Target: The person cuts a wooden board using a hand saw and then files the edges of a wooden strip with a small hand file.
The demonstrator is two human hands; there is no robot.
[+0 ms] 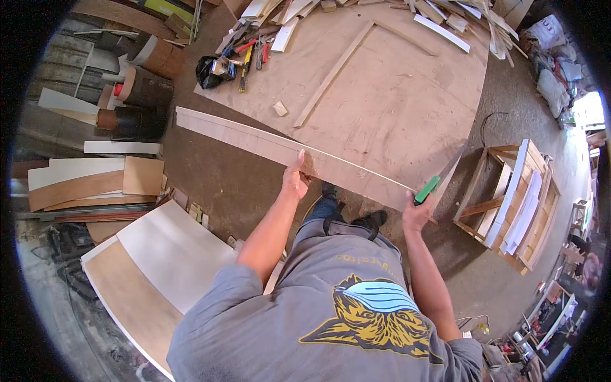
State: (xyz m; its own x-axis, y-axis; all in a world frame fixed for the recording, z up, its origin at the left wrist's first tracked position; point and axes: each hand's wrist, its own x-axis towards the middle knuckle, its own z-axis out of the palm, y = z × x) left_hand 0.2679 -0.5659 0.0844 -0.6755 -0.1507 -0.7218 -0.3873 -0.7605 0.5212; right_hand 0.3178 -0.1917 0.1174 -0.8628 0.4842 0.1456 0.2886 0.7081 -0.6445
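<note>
A long, narrow wooden board [242, 138] stretches slantwise in front of my body, its far end out to the left. My left hand [297, 178] grips its near edge around the middle, thumb on top. At the board's right end, my right hand [417, 211] is closed around a green-handled tool [427, 190], whose dark blade points up and to the right. That hand is also close against the board's end; whether it grips the board too is hard to tell. The board's right part overlaps the near edge of a large wooden worktable [382, 121].
An L-shaped wooden strip frame [334, 75] and a small wood block [280, 109] lie on the worktable. Tools and a black bag [213, 71] sit at its left corner, offcuts [474, 25] along the back. A slatted wooden frame [509, 204] stands right; curved panels [153, 267] lie left.
</note>
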